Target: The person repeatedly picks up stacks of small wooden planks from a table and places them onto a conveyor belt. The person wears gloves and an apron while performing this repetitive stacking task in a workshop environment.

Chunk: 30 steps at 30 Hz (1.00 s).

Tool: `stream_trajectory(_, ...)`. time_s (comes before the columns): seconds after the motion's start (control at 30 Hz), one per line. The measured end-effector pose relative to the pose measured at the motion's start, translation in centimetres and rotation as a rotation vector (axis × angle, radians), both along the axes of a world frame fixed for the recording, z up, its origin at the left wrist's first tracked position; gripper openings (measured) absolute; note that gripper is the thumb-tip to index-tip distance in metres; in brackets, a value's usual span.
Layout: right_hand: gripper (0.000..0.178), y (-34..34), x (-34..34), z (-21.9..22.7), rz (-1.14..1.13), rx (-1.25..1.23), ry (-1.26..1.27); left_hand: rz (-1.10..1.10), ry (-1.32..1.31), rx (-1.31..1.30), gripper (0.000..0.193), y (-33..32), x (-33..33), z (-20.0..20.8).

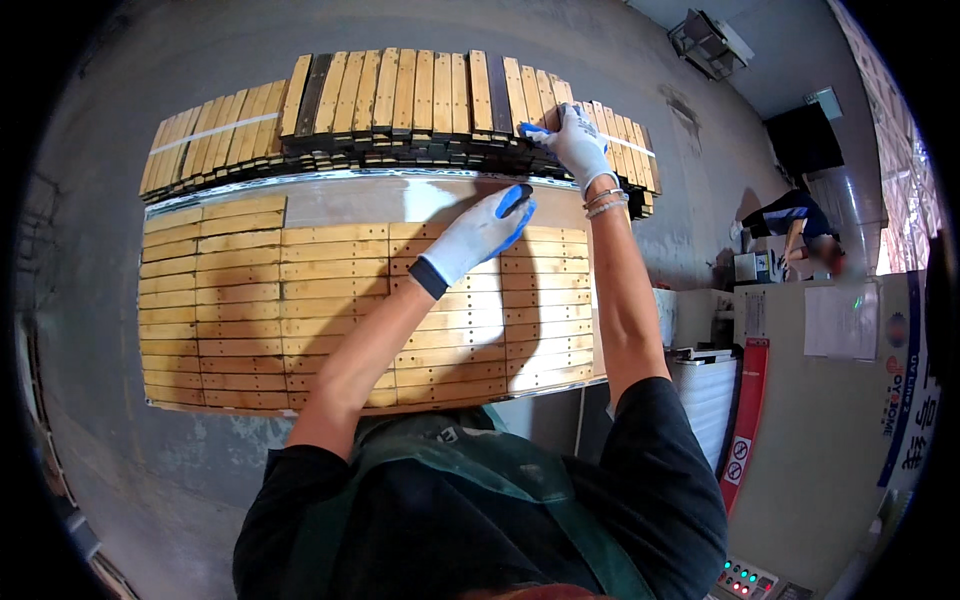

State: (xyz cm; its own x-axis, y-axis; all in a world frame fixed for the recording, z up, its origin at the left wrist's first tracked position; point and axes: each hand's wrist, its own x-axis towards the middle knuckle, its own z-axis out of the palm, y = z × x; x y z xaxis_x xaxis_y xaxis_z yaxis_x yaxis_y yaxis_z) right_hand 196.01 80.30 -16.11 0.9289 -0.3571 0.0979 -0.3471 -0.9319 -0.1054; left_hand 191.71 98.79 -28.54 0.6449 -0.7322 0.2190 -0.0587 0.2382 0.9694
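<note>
My left hand [480, 238], in a white and blue work glove, hangs over the table in front of me. Its fingers reach forward and right, loosely bent, with nothing visible in them. Under and beside it, yellow wooden slats [335, 273] lie flat in several columns. Farther off, my right hand [577, 145], gloved alike, rests at the right part of a long stack of slats [405, 90]. The thumb points left along the near ends of the slats and stands apart from the fingers, which lie over their tops. The fingertips are partly hidden.
White straps [215, 131] cross the lower bundles at both ends of the stack. Right of me are a grey machine cabinet [800, 400], a red sign strip [745, 425] and a panel with lit buttons [745, 578]. Another person [800, 225] works at the far right.
</note>
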Motion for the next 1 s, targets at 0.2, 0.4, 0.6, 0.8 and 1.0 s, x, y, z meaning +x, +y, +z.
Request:
stream_trajectory(0.2,0.04,-4.4,-2.1,-0.6,0.269,0.08,-0.076,-0.203,0.249,0.029,0.051,2.5,-3.1,1.4)
stream_trajectory(0.4,0.027,-3.7,-0.2,1.2,0.194,0.57,0.197,0.145,-0.476,0.303,0.044,8.6,-2.3,0.5)
stream_trajectory(0.6,0.039,-5.6,0.0,-0.2,0.203,0.502,0.147,0.367,-0.714,0.45,0.04,13.7,-0.7,-1.1)
stream_trajectory(0.8,0.042,-5.4,-0.1,-1.3,0.142,0.274,0.007,0.41,-0.787,0.457,0.04,15.1,-1.1,-1.9)
stream_trajectory(1.0,0.034,-5.4,-0.8,0.8,-0.054,0.546,-0.047,0.428,-0.836,0.568,0.043,17.1,0.4,-1.3)
